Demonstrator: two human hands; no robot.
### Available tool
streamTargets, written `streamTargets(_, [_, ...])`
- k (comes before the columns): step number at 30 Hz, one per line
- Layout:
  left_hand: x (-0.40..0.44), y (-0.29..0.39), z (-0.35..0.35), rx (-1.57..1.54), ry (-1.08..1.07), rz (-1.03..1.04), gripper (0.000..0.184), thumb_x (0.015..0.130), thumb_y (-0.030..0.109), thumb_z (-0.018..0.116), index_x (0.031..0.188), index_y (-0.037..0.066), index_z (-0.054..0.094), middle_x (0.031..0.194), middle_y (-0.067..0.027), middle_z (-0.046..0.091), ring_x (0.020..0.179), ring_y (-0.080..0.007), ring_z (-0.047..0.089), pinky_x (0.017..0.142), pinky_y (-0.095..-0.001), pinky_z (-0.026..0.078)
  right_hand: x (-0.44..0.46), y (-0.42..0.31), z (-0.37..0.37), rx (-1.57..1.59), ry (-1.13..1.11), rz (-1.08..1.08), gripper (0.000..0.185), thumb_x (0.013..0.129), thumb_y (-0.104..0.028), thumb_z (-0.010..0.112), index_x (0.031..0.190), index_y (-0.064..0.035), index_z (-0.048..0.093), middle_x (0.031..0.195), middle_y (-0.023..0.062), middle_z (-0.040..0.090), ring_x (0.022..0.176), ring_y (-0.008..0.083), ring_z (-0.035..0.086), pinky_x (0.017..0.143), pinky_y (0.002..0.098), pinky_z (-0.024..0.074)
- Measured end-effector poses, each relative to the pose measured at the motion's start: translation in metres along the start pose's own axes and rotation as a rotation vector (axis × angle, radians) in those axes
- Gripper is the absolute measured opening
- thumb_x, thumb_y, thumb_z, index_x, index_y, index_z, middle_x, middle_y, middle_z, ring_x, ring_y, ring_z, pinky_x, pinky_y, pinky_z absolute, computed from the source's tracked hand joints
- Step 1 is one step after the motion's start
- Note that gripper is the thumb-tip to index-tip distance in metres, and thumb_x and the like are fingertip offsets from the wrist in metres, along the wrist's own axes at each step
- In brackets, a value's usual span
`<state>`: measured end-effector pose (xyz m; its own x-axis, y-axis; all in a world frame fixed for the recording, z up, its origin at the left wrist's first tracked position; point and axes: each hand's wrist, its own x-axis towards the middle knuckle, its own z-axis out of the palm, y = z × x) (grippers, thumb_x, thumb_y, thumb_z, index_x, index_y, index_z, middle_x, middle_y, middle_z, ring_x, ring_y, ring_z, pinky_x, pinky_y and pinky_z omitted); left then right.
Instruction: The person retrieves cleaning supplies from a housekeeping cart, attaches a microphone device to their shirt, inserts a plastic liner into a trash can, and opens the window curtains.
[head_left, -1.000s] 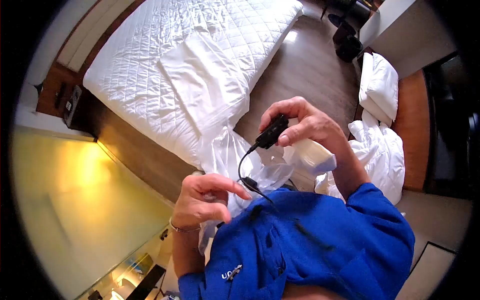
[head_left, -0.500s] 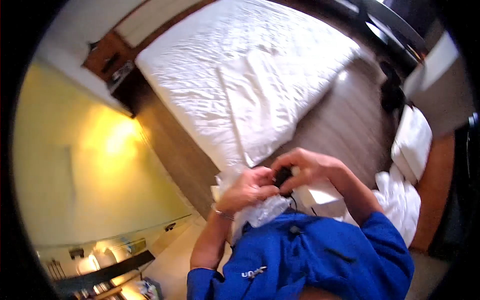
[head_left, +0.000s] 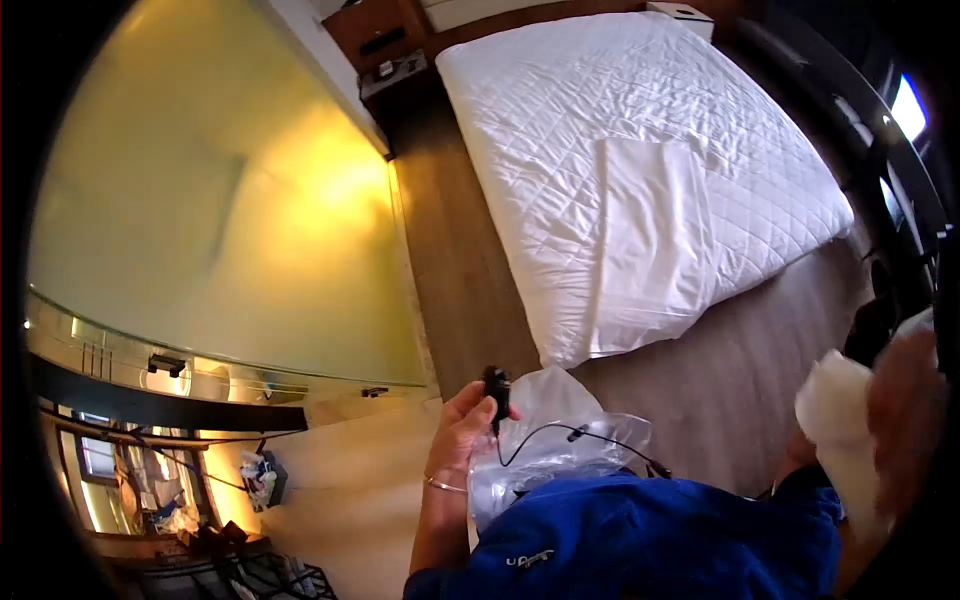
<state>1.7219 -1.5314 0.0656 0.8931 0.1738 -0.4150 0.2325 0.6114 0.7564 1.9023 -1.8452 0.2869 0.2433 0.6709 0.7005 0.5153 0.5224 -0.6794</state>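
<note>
My left hand (head_left: 465,430), with a bracelet at the wrist, is closed around a small black device (head_left: 496,388) held upright between thumb and fingers. A thin black cable (head_left: 545,428) runs from it, looping over a clear plastic bag (head_left: 545,475) against my blue shirt (head_left: 650,535). The bag lies close beside my left hand; whether the hand also grips it is unclear. At the far right, a blurred hand (head_left: 905,425), apparently my right, is beside a crumpled white thing (head_left: 840,410), which may be cloth or paper. Its fingers are smeared by motion.
Ahead stands a bed with a white quilted cover (head_left: 530,210) and a folded white cloth (head_left: 650,250) on it. A lit glass partition (head_left: 230,230) is on the left. Wooden floor (head_left: 450,250) runs alongside the bed. Dark furniture (head_left: 840,90) lines the right side.
My hands were together around the black device; now only the left holds it, while the right seems to have moved far right. The view has turned, shifting the bed rightward.
</note>
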Motion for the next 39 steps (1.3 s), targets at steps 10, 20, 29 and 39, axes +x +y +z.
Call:
streamTargets(10, [0.009,0.106,-0.155,0.039,0.245,0.187,0.023,0.087,0.022,0.062,0.102,0.005,0.058,0.080,-0.0054,0.065,0.055,-0.0031,0.050,0.046,-0.0182,0.037,0.143,0.119,0.111,0.261,-0.351,0.019,0.024,0.081,-0.017,0.063,0.100,-0.0041,0.061,0.090,0.0122,0.065,0.064,0.0138,0.054,0.058,0.0285,0.0399])
streamTargets(20, [0.088,0.203,-0.232,-0.149,0.084,0.184,0.044,0.072,-0.006,0.065,0.114,-0.001,0.052,0.095,-0.0144,0.064,0.087,-0.0211,0.063,0.080,-0.0308,0.051,0.280,0.210,0.152,0.308,-0.419,0.054,0.017,0.087,-0.018,0.056,0.099,-0.0056,0.059,0.092,0.0144,0.064,0.056,0.0137,0.049,0.050,0.0284,0.0354])
streamTargets(29, [0.248,0.255,-0.265,-0.092,0.149,0.174,0.041,0.075,-0.006,0.064,0.113,0.002,0.052,0.093,-0.0159,0.066,0.080,-0.0185,0.063,0.067,-0.0271,0.050,0.355,0.306,0.028,0.424,-0.886,0.207,0.025,0.094,-0.021,0.046,0.115,-0.0111,0.054,0.111,0.0125,0.059,0.071,0.0161,0.057,0.060,0.0310,0.0435])
streamTargets(39, [0.416,0.393,-0.287,0.027,0.408,0.325,0.023,0.081,0.001,0.061,0.101,0.005,0.049,0.075,-0.0104,0.064,0.043,-0.0048,0.045,0.037,-0.0194,0.033,0.430,0.560,-0.052,0.240,0.247,0.525,0.026,0.065,-0.020,0.073,0.081,0.0000,0.066,0.073,0.0116,0.065,0.068,0.0185,0.063,0.062,0.0273,0.0484])
